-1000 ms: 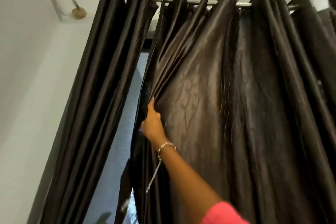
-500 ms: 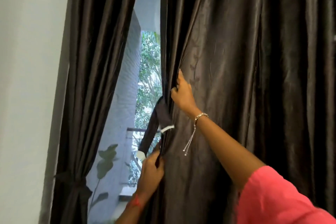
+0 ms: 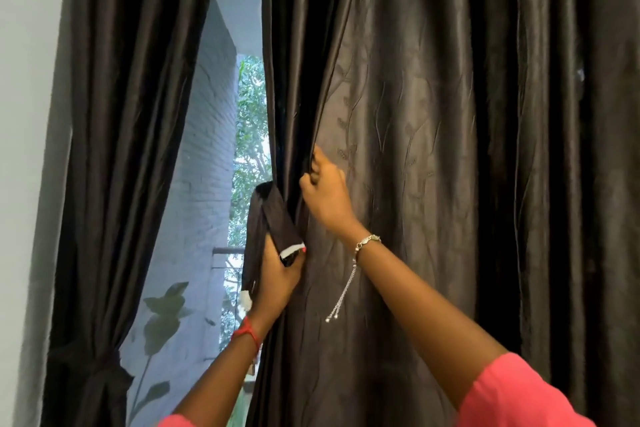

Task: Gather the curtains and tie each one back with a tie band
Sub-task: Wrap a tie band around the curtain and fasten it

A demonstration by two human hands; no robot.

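Note:
Two dark brown satin curtains hang over a window. The left curtain (image 3: pixel 131 135) is pulled in near its bottom by a dark tie band (image 3: pixel 100 366). The right curtain (image 3: pixel 433 149) hangs loose and wide. My right hand (image 3: pixel 325 194) pinches its left edge, with the fingers curled into the folds. My left hand (image 3: pixel 277 274), lower and just left of that edge, holds a folded dark tie band (image 3: pixel 273 218) with white ends; its loop sticks up above my fingers.
A white wall (image 3: pixel 24 149) borders the left curtain. Through the gap between the curtains I see a pale brick wall (image 3: pixel 204 163), green trees and a railing. A leafy plant (image 3: pixel 162 319) stands at the lower left of the gap.
My view dropped from the curtain rod to the middle of the window. My left hand came up into view with the tie band, and my right hand stays on the right curtain's edge.

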